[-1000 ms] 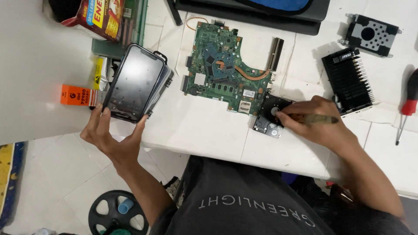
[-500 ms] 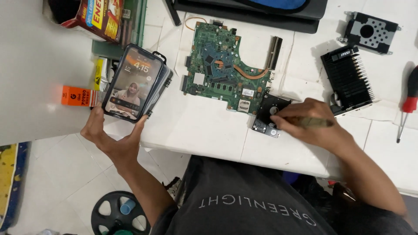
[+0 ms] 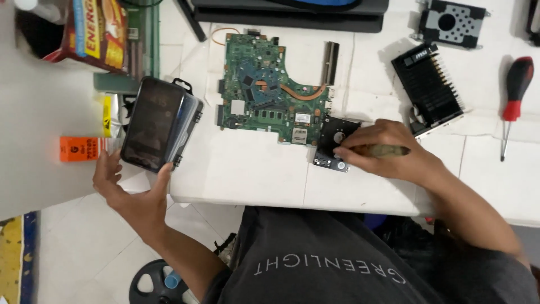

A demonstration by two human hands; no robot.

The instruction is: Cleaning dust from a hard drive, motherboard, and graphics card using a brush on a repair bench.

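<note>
Two hands on a white table, as I read it. Green motherboard lies upper centre; black finned card upper right, red screwdriver at the far right edge. Phone, screen dark, rests on a clear case at left. Left hand cups the phone's lower end, fingers spread and loose. Right hand, centre right, grips a brown tool, fingers closed, tip over a small drive touching the motherboard's lower right corner.
</note>
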